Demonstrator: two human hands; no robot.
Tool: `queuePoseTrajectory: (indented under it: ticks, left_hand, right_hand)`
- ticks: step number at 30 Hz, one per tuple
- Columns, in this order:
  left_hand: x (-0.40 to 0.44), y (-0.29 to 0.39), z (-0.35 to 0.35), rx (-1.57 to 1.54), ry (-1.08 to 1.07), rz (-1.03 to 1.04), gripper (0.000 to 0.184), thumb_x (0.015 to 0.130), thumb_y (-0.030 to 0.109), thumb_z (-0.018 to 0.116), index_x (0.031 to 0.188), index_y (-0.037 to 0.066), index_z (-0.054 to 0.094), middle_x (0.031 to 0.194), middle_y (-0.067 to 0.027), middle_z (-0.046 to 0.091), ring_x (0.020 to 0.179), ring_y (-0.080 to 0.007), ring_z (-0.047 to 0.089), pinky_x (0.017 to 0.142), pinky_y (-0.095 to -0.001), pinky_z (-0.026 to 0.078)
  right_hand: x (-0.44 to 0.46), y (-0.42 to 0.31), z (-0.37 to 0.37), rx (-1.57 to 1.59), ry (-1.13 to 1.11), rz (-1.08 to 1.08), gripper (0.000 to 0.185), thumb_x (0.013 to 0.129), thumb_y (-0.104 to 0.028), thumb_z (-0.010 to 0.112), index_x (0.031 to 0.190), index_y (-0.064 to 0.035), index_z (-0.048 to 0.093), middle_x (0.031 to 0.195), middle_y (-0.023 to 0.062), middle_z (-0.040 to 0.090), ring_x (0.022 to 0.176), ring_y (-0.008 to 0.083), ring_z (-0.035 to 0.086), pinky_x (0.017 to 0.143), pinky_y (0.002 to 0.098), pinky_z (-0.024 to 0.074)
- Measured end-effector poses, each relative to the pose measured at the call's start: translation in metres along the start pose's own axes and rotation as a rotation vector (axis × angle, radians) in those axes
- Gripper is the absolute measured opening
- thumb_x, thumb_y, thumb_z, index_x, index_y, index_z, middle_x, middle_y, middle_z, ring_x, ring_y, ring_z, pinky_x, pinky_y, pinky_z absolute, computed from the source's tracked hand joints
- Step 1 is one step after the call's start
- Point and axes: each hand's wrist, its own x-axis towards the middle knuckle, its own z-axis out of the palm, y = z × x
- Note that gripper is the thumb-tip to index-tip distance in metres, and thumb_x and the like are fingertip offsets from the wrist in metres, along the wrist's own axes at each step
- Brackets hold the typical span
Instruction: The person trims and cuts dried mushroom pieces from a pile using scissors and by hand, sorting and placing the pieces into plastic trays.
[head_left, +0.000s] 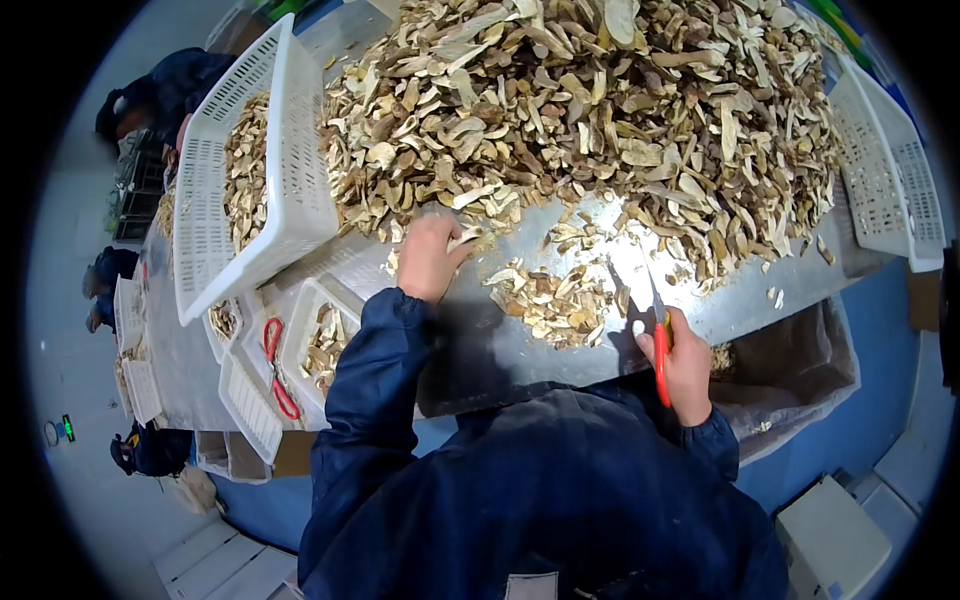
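Dried, sliced mushroom pieces (600, 110) form a big pile across the back of the metal table (470, 350). At the pile's near left edge, my left hand (430, 257) has its fingers closed around a pale mushroom slice (464, 238). My right hand (683, 366) grips red-handled scissors (661, 362) near the table's front edge, their blades pointing away from me toward the pile. Between my two hands lies a small heap of slices (556, 304), touched by neither hand.
A large white basket (305, 170) of slices stands at the left, another white basket (888, 165) at the right. Red-handled scissors (272, 345) lie near a small tray (297, 325). A lined bin (800, 390) sits below the table's right front. Several people work farther left.
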Motion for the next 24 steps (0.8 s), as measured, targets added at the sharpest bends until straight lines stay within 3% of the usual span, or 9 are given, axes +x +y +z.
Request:
queuePoseTrajectory:
  ticks: [5,8,11,12,15,20,24]
  left_hand:
    - [-0.012,0.019,0.001,-0.195,-0.08,-0.128,0.023,0.075,0.012,0.073,0.088,0.002,0.057,0.08,-0.0128,0.058,0.076,-0.0325,0.058,0.07,-0.0392,0.046]
    - [-0.017,0.022,0.001,-0.395,-0.082,-0.138,0.02,0.082,0.015,0.067,0.093,0.001,0.059,0.073,-0.0106,0.056,0.07,-0.0257,0.057,0.066,-0.0344,0.045]
    - [-0.025,0.045,-0.009,-0.72,-0.164,-0.13,0.02,0.092,0.02,0.057,0.091,0.001,0.061,0.07,0.0012,0.052,0.065,-0.0076,0.047,0.059,-0.024,0.038]
    - [-0.029,0.054,-0.009,-0.956,-0.283,-0.243,0.026,0.098,0.022,0.046,0.092,0.0,0.06,0.071,0.0014,0.051,0.064,-0.0079,0.046,0.061,-0.0219,0.037]
    - [-0.04,0.092,-0.013,-1.178,-0.362,-0.216,0.026,0.097,0.021,0.047,0.095,0.0,0.062,0.07,0.0016,0.053,0.064,-0.0071,0.047,0.061,-0.0217,0.039]
    - [-0.056,0.11,-0.004,-1.291,-0.516,-0.07,0.023,0.102,0.016,0.041,0.1,-0.002,0.056,0.076,-0.0023,0.058,0.071,-0.0086,0.053,0.068,-0.0235,0.044]
    - [-0.062,0.111,-0.007,-1.31,-0.501,-0.075,0.024,0.102,0.017,0.041,0.098,-0.001,0.056,0.077,-0.0033,0.058,0.071,-0.0087,0.053,0.067,-0.0239,0.044]
  right_hand:
    - [0.0,0.002,0.002,-0.019,0.0,-0.011,0.041,0.082,-0.034,0.071,0.105,-0.0035,0.056,0.07,0.0178,0.062,0.067,0.0383,0.061,0.057,0.0437,0.0453]
    - [0.0,-0.001,0.0,-0.012,-0.002,-0.011,0.042,0.081,-0.035,0.071,0.106,-0.004,0.056,0.07,0.0171,0.061,0.067,0.038,0.061,0.057,0.043,0.0456]
    - [-0.002,-0.01,-0.007,0.047,-0.035,-0.044,0.046,0.08,-0.036,0.073,0.11,-0.0048,0.056,0.07,0.0156,0.06,0.067,0.0366,0.061,0.058,0.0422,0.046]
    - [-0.003,-0.018,-0.01,0.077,-0.048,-0.084,0.048,0.079,-0.036,0.073,0.111,-0.0052,0.056,0.071,0.0153,0.06,0.068,0.0359,0.061,0.06,0.0418,0.0463]
    - [-0.007,-0.033,-0.012,0.129,-0.19,-0.164,0.064,0.073,-0.039,0.077,0.121,-0.0056,0.051,0.08,0.0134,0.058,0.077,0.0325,0.059,0.067,0.0411,0.0455]
    - [-0.007,-0.043,-0.009,0.156,-0.272,-0.247,0.072,0.073,-0.037,0.079,0.126,-0.0018,0.046,0.078,0.0124,0.056,0.078,0.0321,0.055,0.07,0.0407,0.0444]
    - [-0.007,-0.04,-0.009,0.17,-0.296,-0.227,0.072,0.073,-0.039,0.078,0.126,-0.002,0.046,0.078,0.0136,0.056,0.078,0.033,0.055,0.07,0.0413,0.0444]
